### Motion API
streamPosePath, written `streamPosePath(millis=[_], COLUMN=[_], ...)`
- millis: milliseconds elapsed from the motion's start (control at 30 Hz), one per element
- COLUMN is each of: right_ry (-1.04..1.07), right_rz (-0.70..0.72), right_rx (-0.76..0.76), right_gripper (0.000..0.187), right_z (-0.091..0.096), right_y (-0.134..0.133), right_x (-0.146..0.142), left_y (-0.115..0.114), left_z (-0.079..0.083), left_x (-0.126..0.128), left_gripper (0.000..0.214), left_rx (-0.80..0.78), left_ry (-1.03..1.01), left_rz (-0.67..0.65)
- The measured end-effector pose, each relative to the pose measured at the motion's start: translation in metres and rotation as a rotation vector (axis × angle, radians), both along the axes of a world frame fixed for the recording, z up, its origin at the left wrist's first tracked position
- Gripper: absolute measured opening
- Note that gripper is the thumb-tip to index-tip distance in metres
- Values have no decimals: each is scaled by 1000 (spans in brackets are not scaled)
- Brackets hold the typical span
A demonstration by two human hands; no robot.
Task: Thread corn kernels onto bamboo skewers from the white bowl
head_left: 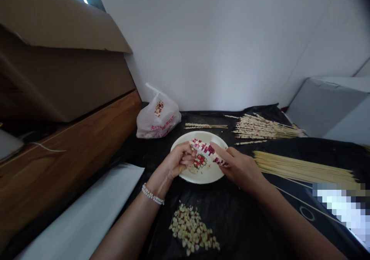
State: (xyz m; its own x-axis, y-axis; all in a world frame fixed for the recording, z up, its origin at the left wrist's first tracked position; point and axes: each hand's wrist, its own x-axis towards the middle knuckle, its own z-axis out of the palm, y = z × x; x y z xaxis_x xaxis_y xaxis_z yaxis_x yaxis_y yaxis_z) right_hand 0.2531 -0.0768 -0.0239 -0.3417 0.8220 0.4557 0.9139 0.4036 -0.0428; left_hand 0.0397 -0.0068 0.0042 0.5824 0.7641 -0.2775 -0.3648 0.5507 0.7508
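Observation:
A corn cob (206, 149) with purple and cream kernels is held over a white bowl (177, 144), slanting down to the right. My right hand (238, 163) wraps round its lower right end. At its upper left end, my left hand (180, 157) has its fingers curled against the cob. Inside the bowl lie a few loose kernels, on or near a red and green printed pattern (199, 160). Nearer to me, a heap of loose corn kernels (192, 227) rests on the black plastic sheet (237, 221).
Behind the bowl are a few kernel-threaded sticks (199, 125) and a knotted white plastic bag (158, 117). Many threaded sticks (254, 128) lie at the back right, with bare bamboo skewers (303, 167) in front. A cardboard box (66, 67) stands left, a pale box (329, 109) right.

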Motion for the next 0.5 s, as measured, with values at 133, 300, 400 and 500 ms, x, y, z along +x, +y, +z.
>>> streamPosePath(millis=[133,300,400,500], right_ry=[46,78,64,25], right_rz=[-20,-16,-8,-11], right_rx=[-35,-24,-8,14], right_gripper=[66,66,66,65], right_z=[0,-1,-3,-4], right_y=[0,0,1,1], right_x=[-1,1,1,1], left_y=[-2,-3,-3,-3], left_z=[-1,4,4,3], left_x=[3,1,3,5], left_gripper=[12,9,13,13], left_rx=[44,22,18,29], left_ry=[-15,-64,-36,15], left_rz=[18,24,45,74])
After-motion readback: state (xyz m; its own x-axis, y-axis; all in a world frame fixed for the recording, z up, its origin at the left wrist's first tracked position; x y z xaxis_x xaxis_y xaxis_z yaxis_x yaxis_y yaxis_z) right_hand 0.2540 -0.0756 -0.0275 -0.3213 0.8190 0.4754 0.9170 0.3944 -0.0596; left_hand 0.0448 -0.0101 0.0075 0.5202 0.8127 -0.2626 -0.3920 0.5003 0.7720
